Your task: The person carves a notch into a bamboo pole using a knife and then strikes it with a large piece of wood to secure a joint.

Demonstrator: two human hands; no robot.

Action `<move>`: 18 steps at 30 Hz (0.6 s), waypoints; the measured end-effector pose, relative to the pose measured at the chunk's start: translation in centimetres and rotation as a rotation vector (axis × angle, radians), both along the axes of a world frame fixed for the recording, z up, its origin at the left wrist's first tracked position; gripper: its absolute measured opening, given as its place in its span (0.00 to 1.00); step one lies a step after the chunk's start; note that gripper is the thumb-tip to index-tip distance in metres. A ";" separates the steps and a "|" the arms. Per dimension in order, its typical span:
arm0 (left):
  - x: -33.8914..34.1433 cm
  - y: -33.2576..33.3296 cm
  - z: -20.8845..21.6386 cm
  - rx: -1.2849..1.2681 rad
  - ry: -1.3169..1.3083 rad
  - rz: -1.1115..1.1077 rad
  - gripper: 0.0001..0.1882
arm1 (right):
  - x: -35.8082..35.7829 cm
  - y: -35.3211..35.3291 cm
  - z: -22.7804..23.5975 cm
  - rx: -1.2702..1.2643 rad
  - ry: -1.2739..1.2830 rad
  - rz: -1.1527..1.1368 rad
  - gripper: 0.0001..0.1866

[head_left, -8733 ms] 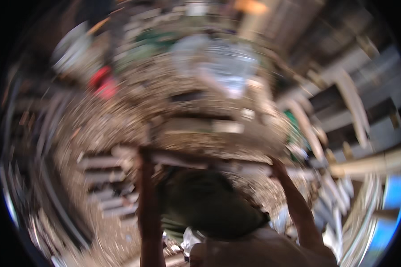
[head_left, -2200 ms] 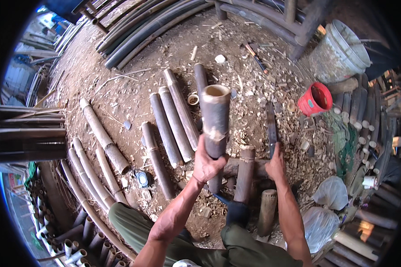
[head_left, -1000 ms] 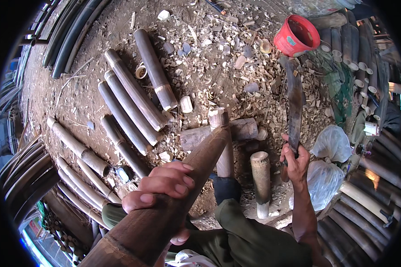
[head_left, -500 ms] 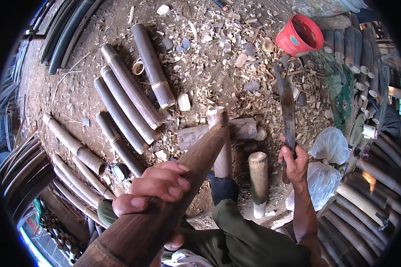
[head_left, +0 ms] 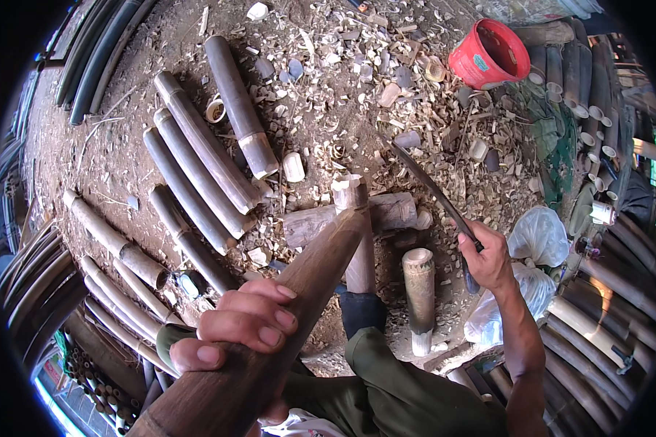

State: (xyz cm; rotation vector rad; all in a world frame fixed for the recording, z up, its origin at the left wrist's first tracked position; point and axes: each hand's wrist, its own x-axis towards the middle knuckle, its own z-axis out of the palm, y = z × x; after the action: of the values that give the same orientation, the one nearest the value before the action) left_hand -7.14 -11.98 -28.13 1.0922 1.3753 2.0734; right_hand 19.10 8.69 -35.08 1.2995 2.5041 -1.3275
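My left hand (head_left: 246,324) is wrapped round a thick brown bamboo pole (head_left: 321,255), which slants from the lower left up toward the middle. The pole's narrower far end lies at the pale top of an upright post (head_left: 350,193); whether the two touch I cannot tell. A machete (head_left: 436,189) is gripped in my right hand (head_left: 486,255), its long dark blade pointing up and left, apart from the pole. Between the post and my right forearm stands a short bamboo piece (head_left: 420,288) with a pale cut rim. Behind the post lies a short log (head_left: 310,227).
Several cut bamboo lengths (head_left: 208,153) lie on the ground to the left. Wood chips (head_left: 372,87) cover the ground ahead. A red bucket (head_left: 481,62) stands at the far right. Plastic bags (head_left: 539,237) and stacked bamboo (head_left: 590,364) are beside my right arm.
The machete has tilted left, its blade tip swinging down and toward the post, as my right wrist turned. My left hand keeps its hold on the bamboo pole; the view shifted slightly.
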 end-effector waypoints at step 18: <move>0.3 -0.8 -0.7 0.116 0.007 -0.016 0.36 | -5.2 4.0 1.0 0.302 -0.102 0.593 0.08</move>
State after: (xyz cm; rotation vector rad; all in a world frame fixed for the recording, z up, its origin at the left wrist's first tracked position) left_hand -6.79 -12.80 -28.84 1.1536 1.2587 2.1632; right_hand 13.87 12.71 -34.11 0.5367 2.7620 -0.7591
